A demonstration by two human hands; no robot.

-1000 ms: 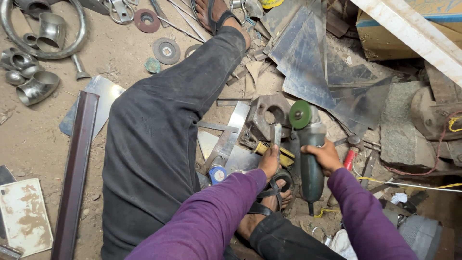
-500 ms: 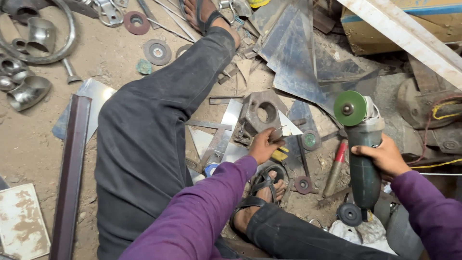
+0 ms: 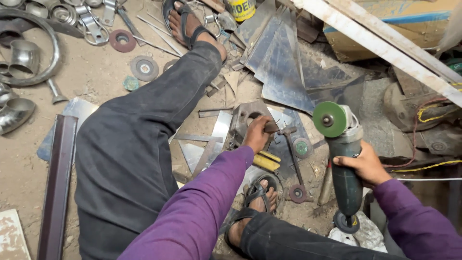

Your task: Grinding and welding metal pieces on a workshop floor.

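Can: top centre, on floor beyond sandalled foot, cut off by frame edge. Round body; yellow label, dark lettering.

Cardboard box: top right, behind slanting white bar. Tan-brown walls, blue stripe along upper side, partly hidden.

Flat panel: bottom left corner on dirt floor. White face, brown rust-like blotches. Not clear whether sign.

No screens.

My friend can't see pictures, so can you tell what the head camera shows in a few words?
A person sitting on a sandy workshop floor holds a green angle grinder upright in the right hand, while the left hand grips a hammer beside a grey metal block. Metal sheets, pipe elbows and worn discs lie scattered around their legs.
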